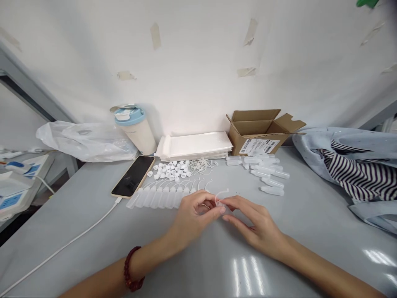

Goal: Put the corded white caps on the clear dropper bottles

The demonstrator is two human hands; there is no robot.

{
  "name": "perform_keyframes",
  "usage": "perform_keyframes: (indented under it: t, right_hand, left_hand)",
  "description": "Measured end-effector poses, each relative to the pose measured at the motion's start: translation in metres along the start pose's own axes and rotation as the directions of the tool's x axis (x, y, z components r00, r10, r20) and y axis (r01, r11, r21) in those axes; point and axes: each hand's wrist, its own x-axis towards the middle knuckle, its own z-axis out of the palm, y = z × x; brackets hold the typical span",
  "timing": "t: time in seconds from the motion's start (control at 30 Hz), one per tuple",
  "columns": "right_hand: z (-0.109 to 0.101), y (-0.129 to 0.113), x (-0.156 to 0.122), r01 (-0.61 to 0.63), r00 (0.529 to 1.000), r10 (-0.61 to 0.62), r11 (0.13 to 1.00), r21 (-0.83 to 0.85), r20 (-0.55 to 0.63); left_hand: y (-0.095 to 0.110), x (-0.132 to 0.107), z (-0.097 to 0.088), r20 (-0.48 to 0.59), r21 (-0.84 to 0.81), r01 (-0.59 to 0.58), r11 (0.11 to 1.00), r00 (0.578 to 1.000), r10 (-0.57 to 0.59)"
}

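bright even light, striped glare on grey tabletop [313, 215], wide-angle stretch toward edges

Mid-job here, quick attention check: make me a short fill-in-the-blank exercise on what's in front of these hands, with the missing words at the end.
1. A small bottle is between the left hand and the ____ hand.
2. The cup's lid is light ____.
3. The white caps lie to the ____ of the loose straps.
4. The cardboard box stands with its top ____.

Missing words: right; blue; left; open.
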Motion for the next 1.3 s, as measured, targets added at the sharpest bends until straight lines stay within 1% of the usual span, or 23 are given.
perform_keyframes:
  t: [0.1,0.17,0.23,0.3,0.33,0.37,0.43,0.47,0.5,0.53,0.6,0.63,0.73,0.83,0.93,1.0,1.07,1.1,1.17,1.23,1.3]
  right_hand:
    - [0.001,-0.002,0.001,-0.057,0.998,0.057,0.998,0.017,0.01]
    - [0.0,-0.002,0.002,-0.156,0.988,0.156,0.986,0.053,0.004]
    - [-0.001,-0.002,0.004,-0.294,0.955,0.297,0.947,0.13,-0.004]
    - [-0.002,-0.001,0.007,-0.424,0.901,0.433,0.874,0.238,0.016]
    - [-0.003,0.0,0.008,-0.473,0.873,0.486,0.831,0.291,0.033]
    - [-0.003,0.0,0.008,-0.508,0.85,0.524,0.792,0.339,0.052]
    - [-0.003,0.001,0.009,-0.543,0.822,0.562,0.728,0.419,0.09]
    - [-0.003,0.001,0.009,-0.551,0.814,0.57,0.699,0.456,0.109]
    - [-0.003,0.001,0.009,-0.557,0.808,0.576,0.672,0.489,0.128]
    - [-0.002,0.0,0.009,-0.563,0.801,0.58,0.646,0.516,0.147]
    - [-0.001,-0.001,0.009,-0.571,0.792,0.585,0.61,0.549,0.174]
    - [-0.001,-0.001,0.009,-0.572,0.791,0.585,0.601,0.558,0.181]
    - [0.001,-0.002,0.009,-0.57,0.791,0.581,0.586,0.576,0.191]
    - [0.002,-0.001,0.01,-0.572,0.786,0.588,0.577,0.583,0.189]
    - [0.003,0.001,0.012,-0.573,0.782,0.597,0.577,0.581,0.178]
    - [0.004,0.002,0.013,-0.576,0.783,0.593,0.578,0.579,0.188]
    - [0.004,0.004,0.014,-0.574,0.792,0.577,0.594,0.563,0.199]
    - [0.004,0.006,0.014,-0.565,0.804,0.564,0.623,0.542,0.19]
    - [0.003,0.008,0.013,-0.531,0.838,0.53,0.733,0.426,0.132]
    - [0.003,0.011,0.012,-0.479,0.876,0.478,0.849,0.221,0.064]
    - [0.002,0.013,0.011,-0.414,0.91,0.413,0.91,0.032,0.027]
  left_hand:
    - [0.001,0.0,0.0,0.025,0.068,0.007,0.998,1.0,-0.009]
    - [-0.002,0.0,0.0,0.024,0.14,-0.016,0.99,1.0,0.013]
    - [-0.007,-0.001,0.0,0.0,0.23,-0.094,0.969,0.995,0.096]
    - [-0.013,-0.002,0.0,-0.021,0.335,-0.219,0.916,0.971,0.239]
    - [-0.015,-0.002,0.0,-0.024,0.393,-0.297,0.87,0.943,0.332]
    - [-0.017,-0.003,0.0,-0.018,0.451,-0.373,0.81,0.904,0.427]
    - [-0.019,-0.003,0.0,0.022,0.558,-0.495,0.666,0.811,0.584]
    - [-0.019,-0.002,-0.001,0.065,0.599,-0.542,0.59,0.767,0.638]
    - [-0.019,-0.002,-0.001,0.119,0.631,-0.579,0.516,0.729,0.674]
    - [-0.018,-0.001,-0.002,0.178,0.656,-0.608,0.447,0.7,0.691]
    - [-0.017,0.001,-0.003,0.282,0.685,-0.645,0.338,0.663,0.694]
    - [-0.016,0.001,-0.003,0.316,0.696,-0.653,0.3,0.653,0.688]
    - [-0.017,0.002,-0.003,0.35,0.727,-0.643,0.24,0.648,0.676]
    - [-0.018,0.003,-0.002,0.347,0.751,-0.624,0.217,0.652,0.674]
    - [-0.018,0.005,-0.001,0.336,0.765,-0.614,0.194,0.638,0.693]
    - [-0.019,0.009,-0.001,0.33,0.763,-0.615,0.197,0.633,0.7]
    - [-0.022,0.012,-0.003,0.325,0.753,-0.616,0.232,0.655,0.682]
    - [-0.023,0.015,-0.005,0.324,0.748,-0.613,0.255,0.673,0.665]
    - [-0.026,0.018,-0.008,0.323,0.743,-0.598,0.302,0.714,0.62]
    - [-0.028,0.021,-0.012,0.329,0.741,-0.583,0.335,0.749,0.575]
    - [-0.028,0.022,-0.015,0.345,0.737,-0.572,0.36,0.776,0.528]
